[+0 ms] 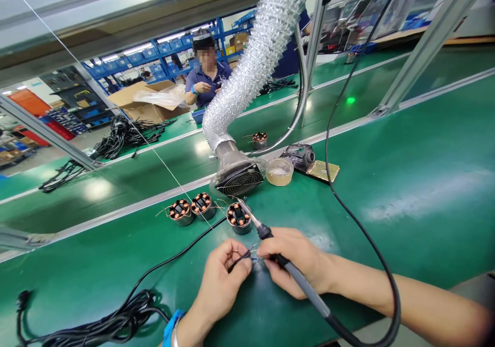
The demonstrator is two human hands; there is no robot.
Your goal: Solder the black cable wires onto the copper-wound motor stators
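The left hand pinches a thin black-sheathed cable end with slender coloured wires between thumb and fingers, above the smooth green surface. The right hand grips a black-and-grey pen-shaped soldering iron, its fingertips close to the same wires; whether they touch them cannot be told. The metal tip of the iron points away from the person, toward a round metal-shelled motor core with copper windings; contact between the 2 is unclear. That core stands on the surface just beyond the hands, and 2 similar copper-wound cores stand side by side to its left.

Behind it, a silver corrugated foil duct ends in a nozzle with a black round grille. To the right of the nozzle sit a round pale shallow tub and a black iron stand with a yellowish flat pad. A coiled black cable bundle lies near the left wrist, which wears a bright blue band.
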